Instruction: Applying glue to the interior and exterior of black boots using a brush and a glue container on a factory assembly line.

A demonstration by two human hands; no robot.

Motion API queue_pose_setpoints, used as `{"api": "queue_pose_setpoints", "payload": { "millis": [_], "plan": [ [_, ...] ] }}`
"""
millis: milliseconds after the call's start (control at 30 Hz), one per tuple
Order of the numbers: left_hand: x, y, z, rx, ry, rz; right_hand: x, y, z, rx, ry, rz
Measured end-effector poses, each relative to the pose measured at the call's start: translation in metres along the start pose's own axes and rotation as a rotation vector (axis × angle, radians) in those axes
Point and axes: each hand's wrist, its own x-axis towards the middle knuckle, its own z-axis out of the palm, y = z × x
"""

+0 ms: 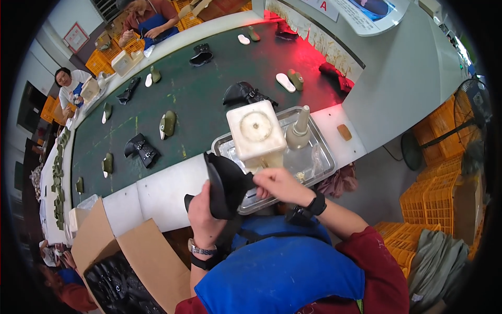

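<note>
A black boot upper (222,183) is held up in front of me, at the near edge of the bench. My left hand (205,213) is wrapped round its left and lower side. With thumb and fingers closed, my right hand (280,186) pinches the upper's right edge; the fingertips are partly hidden. Just beyond my hands, a white square tub (256,125) with a round recess in its top rests on a metal tray (330,165). A pale bottle with a tapered neck (299,132) stands in the tray, to the tub's right.
Past the tray, a green conveyor belt (193,104) carries black boot uppers (141,150) and green and white shoe pieces (167,124). An open carton (151,256) of black boots is at lower left. Orange crates (429,193) and a fan (470,104) stand right. Other people work across the belt.
</note>
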Motion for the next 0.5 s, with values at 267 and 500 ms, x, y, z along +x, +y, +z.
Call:
{"api": "queue_pose_setpoints", "payload": {
  "millis": [267, 500],
  "plan": [
    [0.004, -0.024, -0.021, -0.149, -0.029, -0.292, 0.007, 0.046, -0.061, -0.814, 0.442, -0.135],
    [0.007, -0.019, -0.026, -0.242, -0.060, -0.333, 0.021, 0.056, -0.040, -0.971, 0.386, -0.191]
  ]
}}
